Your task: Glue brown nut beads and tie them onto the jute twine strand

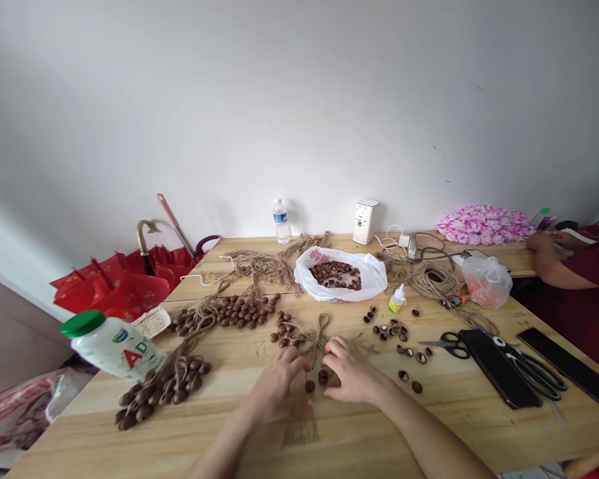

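Observation:
My left hand (278,380) is low over the table with its fingers apart, the lower ones smeared by motion. A round brown nut shell (309,386) lies just beyond its fingertips. My right hand (353,374) rests across from it, fingers curved and spread, beside a second, dark-fronted nut shell (323,377). No held thing shows in either hand. Just past both hands lies a looped bundle of twine (321,326), with a cluster of brown nuts (284,329) at its left. Faint strands run over the wood below the hands.
A white plastic bag (372,283) holds many shells. Around it are a glue bottle (397,299), loose half shells (392,328), small scissors (452,344), a phone (499,369) and a twine coil (434,279). Strung nuts (162,389) and a white jar (114,346) stand left. Another person's arm (554,259) is at right.

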The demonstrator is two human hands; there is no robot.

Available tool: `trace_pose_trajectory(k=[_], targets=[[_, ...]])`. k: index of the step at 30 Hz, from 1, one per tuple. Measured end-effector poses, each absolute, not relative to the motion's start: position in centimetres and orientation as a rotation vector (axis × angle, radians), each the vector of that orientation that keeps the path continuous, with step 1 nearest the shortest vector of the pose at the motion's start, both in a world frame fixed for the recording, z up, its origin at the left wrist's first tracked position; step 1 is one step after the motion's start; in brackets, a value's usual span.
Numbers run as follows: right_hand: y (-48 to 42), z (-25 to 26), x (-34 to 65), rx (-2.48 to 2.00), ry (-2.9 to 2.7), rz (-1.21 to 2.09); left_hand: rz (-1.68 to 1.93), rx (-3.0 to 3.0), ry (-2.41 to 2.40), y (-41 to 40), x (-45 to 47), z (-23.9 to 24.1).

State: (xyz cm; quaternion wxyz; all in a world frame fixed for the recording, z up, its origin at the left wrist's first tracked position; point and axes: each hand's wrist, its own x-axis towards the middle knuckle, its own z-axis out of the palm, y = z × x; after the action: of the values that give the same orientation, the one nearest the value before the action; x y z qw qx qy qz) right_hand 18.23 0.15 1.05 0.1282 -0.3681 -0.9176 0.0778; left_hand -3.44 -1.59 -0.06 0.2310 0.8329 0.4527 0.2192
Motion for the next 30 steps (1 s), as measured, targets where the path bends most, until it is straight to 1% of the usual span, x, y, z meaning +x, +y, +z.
trace_pose_trajectory(k=[4,9,14,18,26,30], targets=[[0.0,0.4,17.4,-1.098,-2.632,0.205,0.582,2.367,1.253,-1.4,-3.3,-1.0],[0.1,-0.5,16.8,-1.03,-2.592,0.167,0.704,2.32,1.396,-0.8,-3.9,-0.9],[0.4,-0.9,16.8,-0.953,-2.568,0.108,0.821,2.256,1.108,-1.3,-3.0,-0.6],[0.8,-1.0,17.0,-0.899,-2.52,0.094,0.824,2.246,1.059,-1.7,-1.7,-1.2],[0.7,-0.1,17.4,-0.947,-2.442,0.255,0.909,2.248,1.053,-1.7,-1.2,-2.2],[0.5,0.2,17.4,-0.966,-2.347,0.334,0.961,2.154,1.065,-1.5,-1.3,-2.4]])
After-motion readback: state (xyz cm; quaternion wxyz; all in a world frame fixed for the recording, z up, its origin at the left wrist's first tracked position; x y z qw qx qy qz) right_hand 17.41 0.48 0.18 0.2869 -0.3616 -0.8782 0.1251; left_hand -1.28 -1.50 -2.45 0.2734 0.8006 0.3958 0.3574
